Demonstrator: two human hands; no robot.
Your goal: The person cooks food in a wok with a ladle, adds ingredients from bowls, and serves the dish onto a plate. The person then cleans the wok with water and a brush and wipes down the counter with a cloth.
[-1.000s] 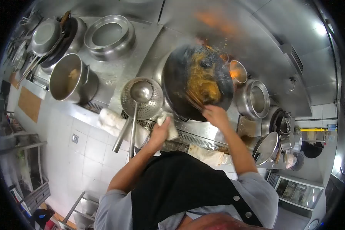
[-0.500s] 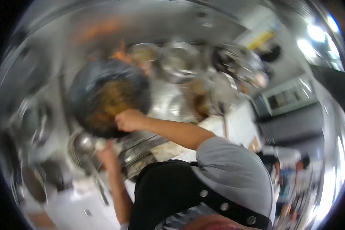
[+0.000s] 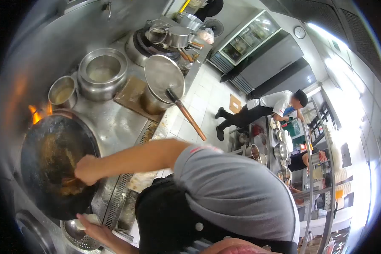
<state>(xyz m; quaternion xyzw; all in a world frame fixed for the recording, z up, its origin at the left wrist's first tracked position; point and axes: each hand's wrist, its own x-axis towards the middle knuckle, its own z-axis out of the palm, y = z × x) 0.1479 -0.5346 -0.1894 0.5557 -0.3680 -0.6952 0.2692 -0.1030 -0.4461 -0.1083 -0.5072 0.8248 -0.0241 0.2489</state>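
A large black wok (image 3: 34, 169) sits over the burner at the left, with brown food and liquid (image 3: 55, 152) inside. My right hand (image 3: 88, 170) is closed over the wok's near side, round a brown whisk-like tool (image 3: 72, 182) whose end touches the food. Below it, my left hand (image 3: 95, 230) grips a pale folded cloth (image 3: 89, 220) near the wok's edge. Just beside that hand lie a perforated strainer (image 3: 86, 243) and a ladle bowl (image 3: 72, 228), partly hidden by the wok and hand.
Flames (image 3: 40, 113) rise behind the wok. A small pot (image 3: 62, 92), a larger pot (image 3: 101, 70) and a sieve (image 3: 165, 78) with a wooden handle stand on the range. A co-worker (image 3: 262, 108) leans over a shelf (image 3: 279, 139) at the right; another person is partly visible.
The view has swung right, so the wok now appears at the left and the co-workers are in clear view. Both hands stay at the wok, the right with the tool, the left with the cloth.
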